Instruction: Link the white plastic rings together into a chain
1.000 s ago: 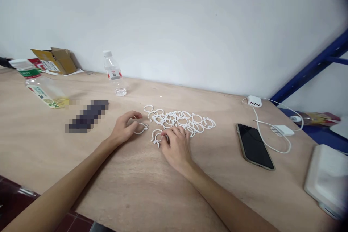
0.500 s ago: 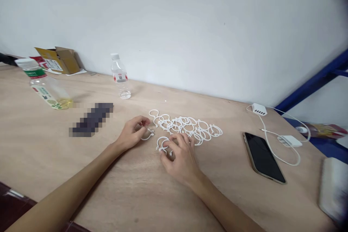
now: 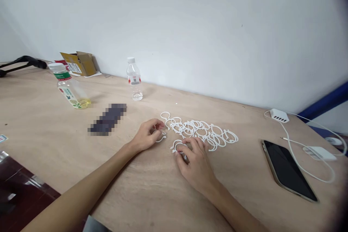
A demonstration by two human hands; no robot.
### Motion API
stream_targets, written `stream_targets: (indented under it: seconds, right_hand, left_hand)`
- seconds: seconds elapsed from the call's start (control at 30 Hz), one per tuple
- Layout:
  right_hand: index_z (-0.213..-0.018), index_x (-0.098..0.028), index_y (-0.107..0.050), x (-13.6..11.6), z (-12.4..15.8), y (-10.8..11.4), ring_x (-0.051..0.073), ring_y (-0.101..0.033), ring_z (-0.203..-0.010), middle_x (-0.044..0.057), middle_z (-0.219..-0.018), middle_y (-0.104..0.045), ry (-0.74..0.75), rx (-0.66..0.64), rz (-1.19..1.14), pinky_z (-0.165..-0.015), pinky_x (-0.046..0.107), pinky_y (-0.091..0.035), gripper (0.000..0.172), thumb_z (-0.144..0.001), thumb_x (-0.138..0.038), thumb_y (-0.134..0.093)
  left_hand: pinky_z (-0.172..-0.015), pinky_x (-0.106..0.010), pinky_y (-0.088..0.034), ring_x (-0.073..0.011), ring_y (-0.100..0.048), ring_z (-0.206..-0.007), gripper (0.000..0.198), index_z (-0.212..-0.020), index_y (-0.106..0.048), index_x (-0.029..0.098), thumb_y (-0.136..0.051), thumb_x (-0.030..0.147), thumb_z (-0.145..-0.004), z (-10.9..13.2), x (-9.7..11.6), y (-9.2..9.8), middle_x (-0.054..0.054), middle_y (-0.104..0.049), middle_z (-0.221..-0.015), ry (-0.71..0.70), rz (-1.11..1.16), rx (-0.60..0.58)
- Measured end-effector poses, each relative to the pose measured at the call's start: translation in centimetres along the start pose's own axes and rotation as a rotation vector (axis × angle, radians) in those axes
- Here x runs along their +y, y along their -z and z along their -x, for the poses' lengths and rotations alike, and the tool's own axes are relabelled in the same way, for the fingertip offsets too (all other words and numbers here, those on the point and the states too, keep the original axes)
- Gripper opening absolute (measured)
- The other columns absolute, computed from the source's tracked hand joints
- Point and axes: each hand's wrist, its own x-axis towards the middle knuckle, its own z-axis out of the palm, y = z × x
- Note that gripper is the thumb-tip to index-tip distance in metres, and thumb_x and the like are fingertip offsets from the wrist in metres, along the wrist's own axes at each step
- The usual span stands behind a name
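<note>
A loose pile of white plastic curtain rings (image 3: 202, 132), each with small knobs or eyelets, lies on the wooden table. Left of the pile, my left hand (image 3: 148, 136) rests on the tabletop with thumb and fingers bent together around one white ring (image 3: 162, 137), which is partly hidden. My right hand (image 3: 196, 161) is curled palm down at the near side of the pile. Its thumb and fingertips close over a small group of rings (image 3: 178, 145) set slightly apart from the rest; the fingers cover part of them.
A phone (image 3: 289, 170), a charging hub (image 3: 279, 115) and white cables lie at right. Behind stands a clear water bottle (image 3: 135, 79). At left are a tilted-looking drink bottle (image 3: 72, 87), a blurred dark object (image 3: 108, 119) and an opened carton (image 3: 84, 64). The wall borders the table's back.
The view has turned left, so everything sits further right in the picture. My left fingers have drawn slightly closer around their ring. My right hand stays over the same rings.
</note>
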Motion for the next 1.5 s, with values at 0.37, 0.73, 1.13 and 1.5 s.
stream_targets:
  seconds: [0.37, 0.73, 1.13, 1.5]
  right_hand:
    - [-0.08, -0.022, -0.065, 0.14, 0.03, -0.1, 0.023, -0.05, -0.098, 0.005, -0.095, -0.059, -0.024, -0.011, 0.037, -0.087, 0.042, -0.035, 0.012, -0.081, -0.013, -0.056]
    - [-0.08, -0.02, -0.066, 0.05, 0.03, -0.09, 0.023, -0.05, -0.1, 0.006, -0.097, -0.06, -0.019, -0.042, 0.046, -0.087, 0.041, -0.035, 0.012, -0.08, -0.011, -0.058]
    - [-0.085, -0.022, -0.066, 0.4, -0.04, 0.16, 0.021, -0.052, -0.096, 0.004, -0.094, -0.061, -0.099, 0.035, -0.066, -0.088, 0.04, -0.039, 0.013, -0.086, -0.015, -0.056]
    - [-0.091, -0.022, -0.064, 0.69, 0.16, 0.12, 0.02, -0.053, -0.093, 0.006, -0.099, -0.055, -0.021, 0.101, -0.116, -0.083, 0.037, -0.044, 0.011, -0.089, -0.018, -0.054]
  left_hand:
    - [-0.07, -0.029, -0.046, -0.0167, -0.058, -0.074, 0.02, -0.086, -0.062, 0.018, -0.05, 0.027, -0.073, 0.08, 0.22, 0.27, -0.002, -0.066, -0.081, 0.002, 0.02, -0.041]
    - [-0.069, -0.028, -0.047, -0.016, -0.057, -0.072, 0.021, -0.085, -0.062, 0.018, -0.051, 0.031, -0.073, 0.05, 0.15, 0.2, -0.001, -0.065, -0.077, -0.007, 0.027, -0.024]
    - [-0.063, -0.028, -0.046, -0.0156, -0.057, -0.067, 0.022, -0.088, -0.063, 0.017, -0.051, 0.031, -0.075, 0.15, 0.12, 0.12, -0.001, -0.065, -0.078, -0.004, 0.019, -0.07]
    - [-0.084, -0.033, -0.048, -0.0196, -0.06, -0.093, 0.02, -0.099, -0.062, 0.02, -0.055, 0.029, -0.082, 0.1, -0.22, -0.13, -0.004, -0.065, -0.098, -0.077, -0.071, -0.151]
